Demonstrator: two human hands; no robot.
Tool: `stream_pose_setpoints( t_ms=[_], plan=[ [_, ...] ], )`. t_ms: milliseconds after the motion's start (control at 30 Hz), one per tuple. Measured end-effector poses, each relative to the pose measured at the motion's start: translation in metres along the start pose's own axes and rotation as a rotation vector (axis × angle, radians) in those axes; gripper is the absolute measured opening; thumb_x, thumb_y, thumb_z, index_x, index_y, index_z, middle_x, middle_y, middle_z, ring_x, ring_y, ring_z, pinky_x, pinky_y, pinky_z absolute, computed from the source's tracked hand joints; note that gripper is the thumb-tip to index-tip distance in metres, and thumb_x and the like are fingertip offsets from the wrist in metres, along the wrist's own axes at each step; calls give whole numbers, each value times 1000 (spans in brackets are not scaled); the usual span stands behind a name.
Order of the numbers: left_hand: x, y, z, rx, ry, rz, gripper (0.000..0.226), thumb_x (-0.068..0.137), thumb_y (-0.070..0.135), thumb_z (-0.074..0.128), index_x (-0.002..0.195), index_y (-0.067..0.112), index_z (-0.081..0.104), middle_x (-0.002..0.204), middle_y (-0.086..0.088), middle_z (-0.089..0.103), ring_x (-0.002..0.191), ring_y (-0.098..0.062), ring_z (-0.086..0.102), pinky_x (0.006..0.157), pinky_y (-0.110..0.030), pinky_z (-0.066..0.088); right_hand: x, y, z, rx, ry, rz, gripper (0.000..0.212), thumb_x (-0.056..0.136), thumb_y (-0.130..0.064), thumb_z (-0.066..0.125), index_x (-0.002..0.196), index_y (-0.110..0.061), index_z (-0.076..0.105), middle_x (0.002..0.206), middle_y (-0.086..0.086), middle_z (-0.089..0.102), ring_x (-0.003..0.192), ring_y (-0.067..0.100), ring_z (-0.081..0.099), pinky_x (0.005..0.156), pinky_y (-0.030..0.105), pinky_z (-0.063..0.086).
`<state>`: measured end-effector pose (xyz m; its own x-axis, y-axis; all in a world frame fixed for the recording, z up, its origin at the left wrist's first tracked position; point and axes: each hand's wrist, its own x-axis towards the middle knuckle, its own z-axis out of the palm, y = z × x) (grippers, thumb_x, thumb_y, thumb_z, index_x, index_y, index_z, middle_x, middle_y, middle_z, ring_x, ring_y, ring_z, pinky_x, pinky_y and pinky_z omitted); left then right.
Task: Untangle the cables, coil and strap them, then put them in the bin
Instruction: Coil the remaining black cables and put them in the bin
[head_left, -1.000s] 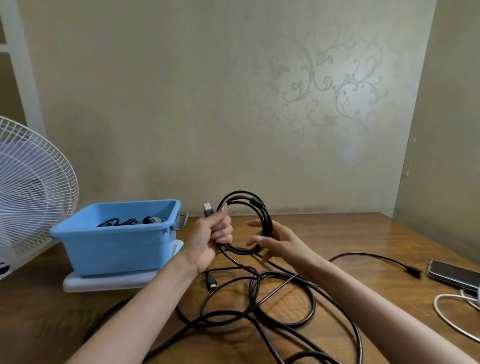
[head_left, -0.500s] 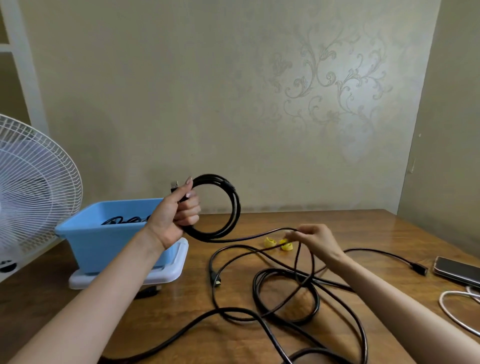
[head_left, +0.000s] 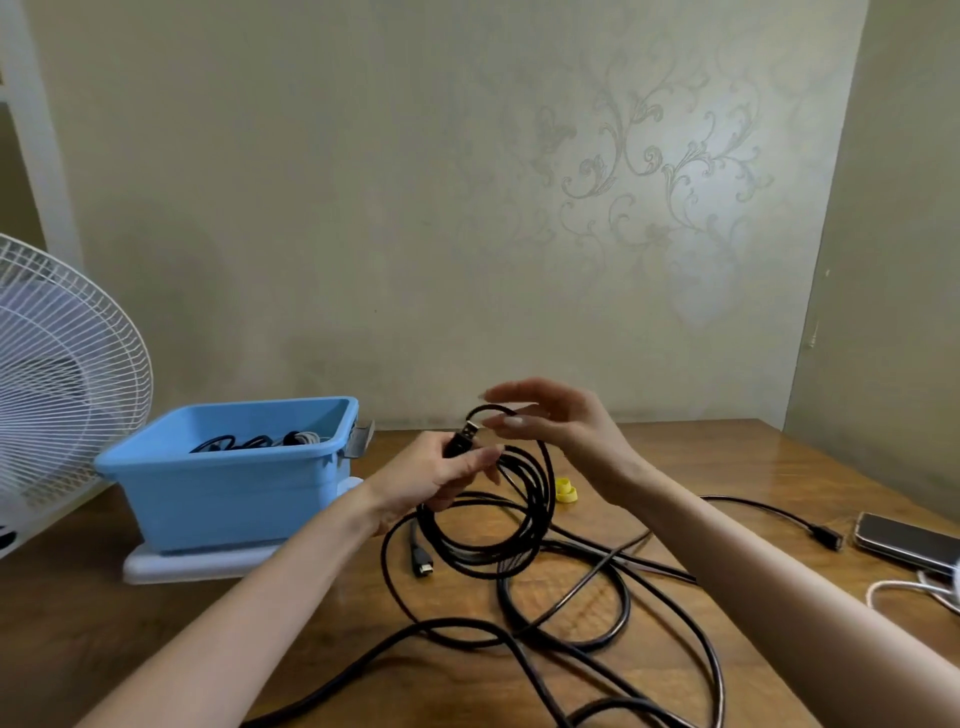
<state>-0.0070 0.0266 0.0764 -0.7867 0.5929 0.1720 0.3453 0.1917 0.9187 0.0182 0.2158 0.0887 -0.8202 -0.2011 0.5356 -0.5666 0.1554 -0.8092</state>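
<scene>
Along the near edge of the table (head_left: 753, 467), loose black cables (head_left: 627, 605) are found lying in overlapping loops, neither coiled nor strapped. One run is traced off towards the right edge, where it ends in a black plug (head_left: 826, 538) just short of a phone (head_left: 904, 540); a white cable (head_left: 893, 587) is noted beside the phone. A small black connector (head_left: 423, 564) is seen hanging from the tangle near the middle of the table.

Above the middle of the table, a coiled cable (head_left: 519, 519) of several turns is held up by the left hand (head_left: 441, 478). The fingers and thumb are curled round the top of the coil, and its USB plug (head_left: 467, 434) is gripped so that it points upward. The lower turns of the coil are seen to hang down to the loose cables; contact cannot be told. The right hand (head_left: 566, 421) is held just over the plug with the fingers straight and spread apart, nothing being gripped.

Behind the coil, a yellow strap (head_left: 566, 491) is recorded lying on the table, apart from both hands.

Towards the far left corner, a blue bin (head_left: 223, 499) is set on a white tray (head_left: 208, 561); bundled cables (head_left: 249, 441) are seen inside it. A white fan (head_left: 62, 374) stands at the left edge, and a patterned wall (head_left: 467, 208) is noted behind.
</scene>
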Motion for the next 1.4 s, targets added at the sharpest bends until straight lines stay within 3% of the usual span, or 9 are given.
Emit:
stream_pose_setpoints(
  t_ms=[133,300,567,767,867,967,1100,1267,1400],
  plan=[
    [1,4,10,357,307,205,33,81,23,73,104,13,52,92,5,68,85,-6,64,73,-14,46,4,0,12,-194,76,-78,33,88,6,60,114,-14,60,105,5,71,96,11,70,87,29,55],
    [3,2,15,516,517,397,57,86,14,68,130,11,32,103,-2,68,89,-17,67,75,-27,51,6,-4,10,-81,140,-86,28,85,7,62,105,-13,65,94,9,73,90,17,71,81,26,56],
    [-3,27,33,1497,578,-6,11,101,17,41,111,16,46,103,-4,66,97,-23,63,64,-29,33,9,14,12,-81,86,100,23,89,2,61,91,-19,70,85,-5,73,81,4,69,74,19,53],
    [5,19,27,1639,505,-57,16,96,13,48,106,11,60,114,-7,46,109,-26,40,85,-33,33,4,26,24,-119,94,136,20,89,0,61,90,-15,73,83,0,74,79,10,70,72,18,53],
    [10,12,9,1155,334,30,9,92,10,54,96,7,61,106,-7,56,104,-23,51,88,-32,40,3,23,23,-13,105,129,15,88,0,63,89,-12,72,80,3,74,75,14,71,72,23,56],
    [10,12,-3,348,231,-80,26,94,4,49,70,11,54,52,4,56,49,-11,55,55,-28,49,3,19,18,217,107,182,17,93,-17,60,104,-7,67,93,14,73,76,22,71,70,31,58],
    [12,14,-16,-340,365,-129,40,94,9,46,57,18,34,39,9,28,31,-2,21,30,-13,15,0,33,7,213,-109,374,59,91,-57,32,117,-14,62,109,12,71,98,25,67,88,38,52],
    [15,13,-30,-681,467,-17,37,94,6,43,61,18,32,38,10,25,28,0,19,28,-13,13,-14,63,5,21,-318,349,28,95,-31,57,115,-13,63,108,5,71,101,18,66,92,39,50],
    [17,8,-37,-791,611,80,37,97,11,44,62,19,33,36,11,24,26,0,20,28,-12,14,-16,69,3,-381,-337,110,17,85,-23,69,98,-14,75,84,-15,60,87,6,55,78,21,42]
  ],
)
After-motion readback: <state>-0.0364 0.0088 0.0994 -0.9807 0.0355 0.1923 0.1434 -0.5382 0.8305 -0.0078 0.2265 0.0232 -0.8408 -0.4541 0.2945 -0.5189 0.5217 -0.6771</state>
